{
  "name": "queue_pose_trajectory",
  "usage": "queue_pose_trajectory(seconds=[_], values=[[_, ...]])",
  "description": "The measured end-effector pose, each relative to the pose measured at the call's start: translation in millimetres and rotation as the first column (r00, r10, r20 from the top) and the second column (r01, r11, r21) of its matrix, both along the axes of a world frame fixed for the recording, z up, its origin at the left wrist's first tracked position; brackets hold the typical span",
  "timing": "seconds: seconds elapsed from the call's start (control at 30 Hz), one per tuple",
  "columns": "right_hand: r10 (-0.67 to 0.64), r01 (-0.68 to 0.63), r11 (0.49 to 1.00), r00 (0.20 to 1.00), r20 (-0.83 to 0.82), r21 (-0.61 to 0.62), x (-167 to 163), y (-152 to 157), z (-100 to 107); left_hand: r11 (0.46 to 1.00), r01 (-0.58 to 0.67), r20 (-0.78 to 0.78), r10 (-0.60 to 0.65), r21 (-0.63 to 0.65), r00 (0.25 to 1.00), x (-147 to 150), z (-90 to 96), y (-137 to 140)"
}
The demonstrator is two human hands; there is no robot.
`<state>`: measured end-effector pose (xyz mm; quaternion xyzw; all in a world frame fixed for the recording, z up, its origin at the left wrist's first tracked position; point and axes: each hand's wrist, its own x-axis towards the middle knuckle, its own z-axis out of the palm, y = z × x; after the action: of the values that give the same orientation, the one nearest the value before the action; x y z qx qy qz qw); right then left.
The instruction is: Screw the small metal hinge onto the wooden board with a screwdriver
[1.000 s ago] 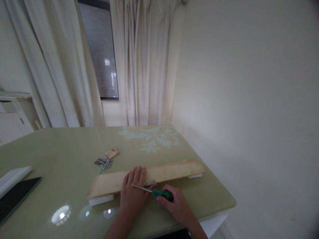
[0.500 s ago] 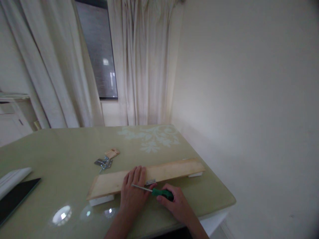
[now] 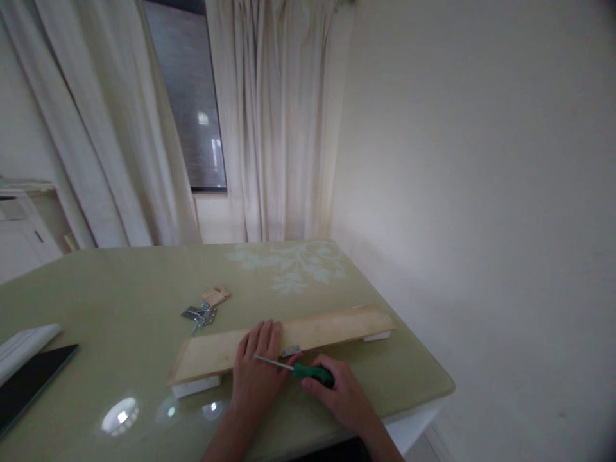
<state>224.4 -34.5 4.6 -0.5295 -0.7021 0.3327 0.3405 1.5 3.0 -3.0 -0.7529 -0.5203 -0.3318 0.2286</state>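
A long pale wooden board (image 3: 332,328) lies across two white blocks, one block (image 3: 196,386) under its left end and another block (image 3: 377,336) under its right. My left hand (image 3: 257,366) grips the middle of the board, fingers over the top and thumb by the front edge. Beside that thumb, a small metal hinge (image 3: 290,351) sits at the board's front edge. In my right hand (image 3: 337,390), closed around its green handle, is a screwdriver (image 3: 312,373). Its shaft points left, passing in front of my left hand; the tip appears apart from the hinge.
Behind the board lie several loose screws and metal hinges (image 3: 201,314), next to a small wooden piece (image 3: 216,296). A black flat panel (image 3: 36,382) and a white object (image 3: 29,346) occupy the table's left side. The wall (image 3: 457,224) rises along the right.
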Motion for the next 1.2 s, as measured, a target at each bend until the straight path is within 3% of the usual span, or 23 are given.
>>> queue_pose_trajectory(seconds=[0.23, 0.43, 0.53, 0.63, 0.73, 0.83, 1.0, 1.2], values=[[0.001, -0.001, 1.0, 1.0, 0.024, 0.001, 0, 1, -2, 0.999, 0.027, -0.019, -0.027, -0.02, 0.999, -1, 2.4, -2], [-0.032, 0.032, 0.999, 0.999, -0.003, -0.005, 3, 1, -5, 0.982, 0.189, -0.032, -0.19, -0.025, 0.981, -6, 1.9, 1], [-0.063, 0.061, 0.998, 0.987, -0.151, -0.018, 7, 2, -7, 0.958, 0.287, -0.053, -0.287, 0.003, 0.957, -7, 2.4, 2], [-0.108, 0.088, 0.994, 0.919, -0.378, -0.069, 10, 6, -10, 0.937, 0.348, -0.042, -0.346, 0.026, 0.937, -6, 4.8, 1], [-0.147, 0.123, 0.989, 0.873, -0.464, -0.083, 11, 9, -12, 0.916, 0.4, -0.004, -0.4, 0.044, 0.917, -2, 8.1, -1], [-0.184, 0.159, 0.983, 0.858, -0.48, -0.092, 10, 11, -15, 0.925, 0.374, 0.029, -0.377, 0.065, 0.926, 1, 10.7, -2], [-0.211, 0.19, 0.977, 0.842, -0.497, -0.094, 9, 12, -17, 0.974, 0.19, 0.09, -0.202, 0.12, 0.975, 1, 11.3, 0], [-0.221, 0.199, 0.975, 0.831, -0.511, -0.099, 9, 11, -15, 0.956, 0.286, 0.091, -0.29, 0.058, 0.953, -1, 12.4, -1]])
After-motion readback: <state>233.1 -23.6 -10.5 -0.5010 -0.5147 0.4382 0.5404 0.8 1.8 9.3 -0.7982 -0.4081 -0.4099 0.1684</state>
